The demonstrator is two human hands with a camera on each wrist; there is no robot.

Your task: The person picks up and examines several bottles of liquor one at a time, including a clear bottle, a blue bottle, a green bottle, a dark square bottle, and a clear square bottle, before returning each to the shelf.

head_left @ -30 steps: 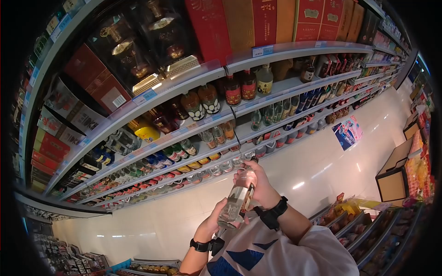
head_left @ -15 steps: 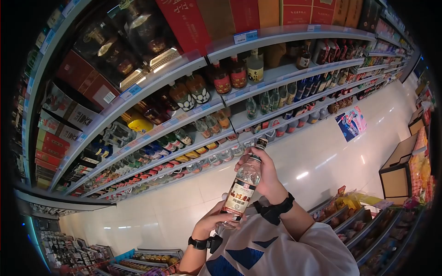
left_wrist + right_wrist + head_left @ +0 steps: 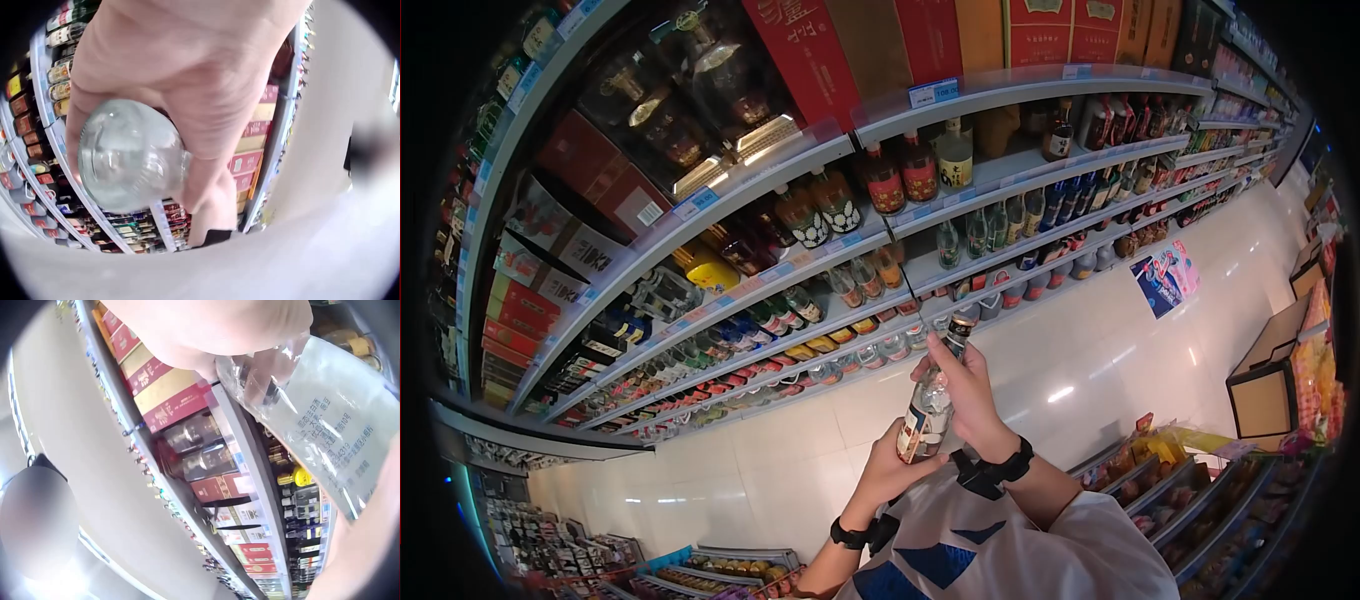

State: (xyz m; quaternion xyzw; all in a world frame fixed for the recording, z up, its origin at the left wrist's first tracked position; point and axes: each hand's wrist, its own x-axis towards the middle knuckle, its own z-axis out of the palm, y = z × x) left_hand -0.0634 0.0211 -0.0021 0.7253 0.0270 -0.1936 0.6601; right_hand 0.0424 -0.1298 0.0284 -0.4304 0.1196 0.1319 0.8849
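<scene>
A clear glass bottle [image 3: 930, 408] with a dark cap is held tilted in front of the chest, its cap end pointing up toward the shelves. My right hand [image 3: 970, 392] grips it round the neck and shoulder. Lower down, my left hand [image 3: 889, 467] holds the bottle near its base. In the left wrist view the round glass base [image 3: 128, 156] shows beneath my left hand [image 3: 181, 69]. Printed text on the back of the label [image 3: 334, 425] faces the right wrist view, under my right hand [image 3: 219, 328].
Long shelves [image 3: 780, 265] of bottles and boxed goods run across ahead. A floor poster [image 3: 1165, 279] lies on the pale floor [image 3: 800, 430]. Cardboard boxes [image 3: 1262, 398] stand at the right, with snack racks [image 3: 1160, 480] at the lower right.
The bottle has turned about its length, so its front label now faces left. My left hand has shifted its hold near the base, and my right fingers have moved on the neck.
</scene>
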